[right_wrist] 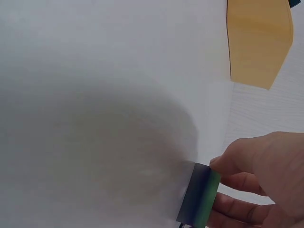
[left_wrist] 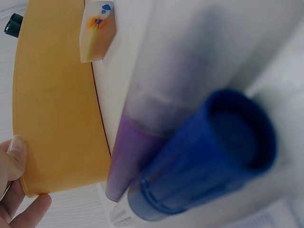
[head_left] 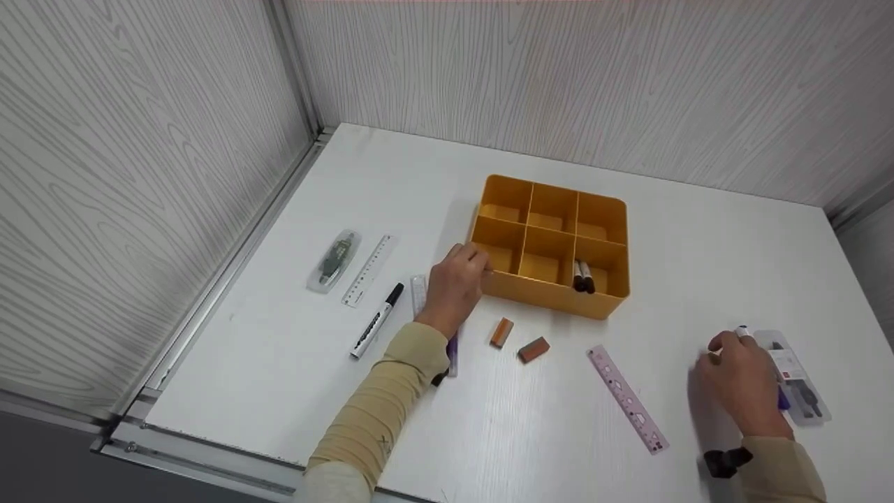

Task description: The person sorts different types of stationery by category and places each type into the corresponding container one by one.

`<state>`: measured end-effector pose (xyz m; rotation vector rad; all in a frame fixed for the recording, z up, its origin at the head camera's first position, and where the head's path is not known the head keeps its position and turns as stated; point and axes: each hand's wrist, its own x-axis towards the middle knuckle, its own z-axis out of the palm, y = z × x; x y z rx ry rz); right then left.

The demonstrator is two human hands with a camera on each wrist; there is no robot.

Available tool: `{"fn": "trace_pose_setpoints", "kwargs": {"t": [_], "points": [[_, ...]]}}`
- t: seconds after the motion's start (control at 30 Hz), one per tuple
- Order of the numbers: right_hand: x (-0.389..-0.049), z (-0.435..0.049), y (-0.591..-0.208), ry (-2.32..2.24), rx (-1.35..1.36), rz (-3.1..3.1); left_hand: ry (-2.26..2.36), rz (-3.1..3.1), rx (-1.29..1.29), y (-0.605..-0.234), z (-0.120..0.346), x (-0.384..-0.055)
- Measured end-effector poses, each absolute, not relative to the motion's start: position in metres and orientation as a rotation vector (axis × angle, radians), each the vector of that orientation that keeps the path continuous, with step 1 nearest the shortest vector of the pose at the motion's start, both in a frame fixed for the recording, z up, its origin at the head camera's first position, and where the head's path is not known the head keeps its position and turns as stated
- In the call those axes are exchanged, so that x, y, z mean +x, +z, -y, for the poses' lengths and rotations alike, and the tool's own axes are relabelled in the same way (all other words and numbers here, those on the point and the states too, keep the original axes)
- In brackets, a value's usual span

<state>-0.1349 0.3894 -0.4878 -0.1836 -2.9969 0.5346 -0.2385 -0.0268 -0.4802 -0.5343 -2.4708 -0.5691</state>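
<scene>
A yellow-orange box (head_left: 552, 293) with six compartments stands mid-table. My left hand (head_left: 457, 283) grips its front left corner; in the left wrist view the thumb (left_wrist: 18, 151) lies against the outer wall and the other fingers bend round the end. Two black-capped markers (head_left: 584, 276) stand in the front right compartment. On the right side of the table, my right hand (head_left: 740, 377) pinches a small block-shaped eraser (right_wrist: 199, 195), dark blue and green, between thumb and fingers. A clear plastic case (head_left: 803, 391) and a blue-ended marker (head_left: 742, 331) lie beside that hand.
Two orange-brown erasers (head_left: 533, 349) and a pink ruler (head_left: 627, 398) lie before the box. To the left are a clear case with a green tool (head_left: 335, 260), a clear ruler (head_left: 369, 272) and a black marker (head_left: 377, 321). A purple item (head_left: 452, 355) lies under my left wrist.
</scene>
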Motion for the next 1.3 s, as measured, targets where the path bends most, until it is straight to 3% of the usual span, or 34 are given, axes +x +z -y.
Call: {"fn": "trace_pose_setpoints", "kwargs": {"t": [0.3,1.3], "points": [[-0.138,-0.379,-0.477,0.521,-0.062,2.886,-0.592,2.481,-0.543,-0.481,0.027,-0.238],[-0.181,-0.276,-0.418,0.641,0.338,2.616,-0.606,2.522,-0.524,-0.480,0.027,-0.237]]}}
